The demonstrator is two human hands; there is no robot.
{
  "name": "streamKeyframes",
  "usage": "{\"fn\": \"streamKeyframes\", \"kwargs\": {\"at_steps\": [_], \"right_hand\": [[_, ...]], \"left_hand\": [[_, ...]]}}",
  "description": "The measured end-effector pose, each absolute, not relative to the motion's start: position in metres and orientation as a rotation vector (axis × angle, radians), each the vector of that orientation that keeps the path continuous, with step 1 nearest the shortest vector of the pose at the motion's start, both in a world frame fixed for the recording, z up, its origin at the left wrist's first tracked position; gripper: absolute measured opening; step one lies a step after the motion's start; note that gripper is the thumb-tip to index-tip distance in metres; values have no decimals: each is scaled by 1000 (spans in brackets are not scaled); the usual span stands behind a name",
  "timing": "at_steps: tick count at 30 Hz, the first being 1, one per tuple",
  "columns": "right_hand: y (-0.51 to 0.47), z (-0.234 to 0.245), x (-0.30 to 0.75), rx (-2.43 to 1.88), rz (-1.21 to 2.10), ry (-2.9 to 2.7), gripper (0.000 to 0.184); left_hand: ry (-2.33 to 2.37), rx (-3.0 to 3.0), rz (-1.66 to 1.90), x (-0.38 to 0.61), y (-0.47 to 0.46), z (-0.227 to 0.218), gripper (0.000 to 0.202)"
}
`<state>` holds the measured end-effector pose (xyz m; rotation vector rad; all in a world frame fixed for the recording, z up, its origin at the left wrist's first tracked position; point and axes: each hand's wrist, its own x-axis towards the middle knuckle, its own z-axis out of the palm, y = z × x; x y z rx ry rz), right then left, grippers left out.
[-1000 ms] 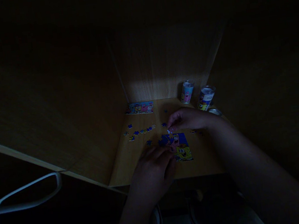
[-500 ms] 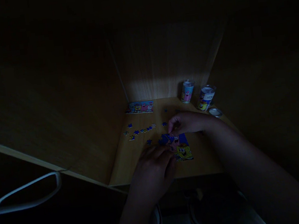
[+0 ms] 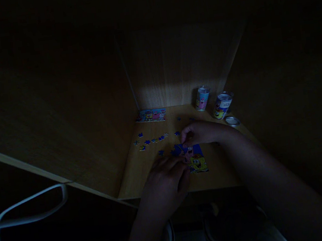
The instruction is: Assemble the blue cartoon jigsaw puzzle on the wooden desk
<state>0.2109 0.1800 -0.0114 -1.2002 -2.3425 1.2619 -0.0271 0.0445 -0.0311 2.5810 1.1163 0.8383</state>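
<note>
A partly built cartoon jigsaw puzzle in blue, pink and yellow lies on the wooden desk. My right hand hovers at its far edge, fingers pinched together at the top of the puzzle, apparently on a small piece I cannot make out. My left hand rests at the puzzle's near left edge, fingers curled down onto the desk beside it. Several loose blue pieces lie scattered to the left of the puzzle.
A cartoon picture card lies at the back of the desk. Two small printed tins stand at the back right, with a round lid beside them. Wooden walls close in on three sides. A white chair frame curves at lower left.
My right hand has drawn back and down from the loose pieces to the top edge of the puzzle. My left hand has barely moved.
</note>
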Motion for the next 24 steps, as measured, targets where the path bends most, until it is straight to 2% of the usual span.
{"fn": "streamKeyframes", "kwargs": {"at_steps": [5,9,12,14,18,24], "right_hand": [[179,-14,206,-1164,1138,-2367,10],[186,-26,190,-1092,605,-2334,16],[192,-34,180,-915,389,-2395,25],[196,-36,177,-870,374,-2440,26],[199,-33,179,-866,434,-2455,13],[201,-32,180,-900,394,-2465,16]], "left_hand": [[1109,2586,855,-28,44,-31,15],[1116,2595,851,-27,44,-29,15],[1115,2596,833,-26,42,-28,17],[1109,2598,822,-26,41,-29,20],[1117,2620,827,-26,40,-30,28],[1136,2638,783,-26,39,-29,28]]}}
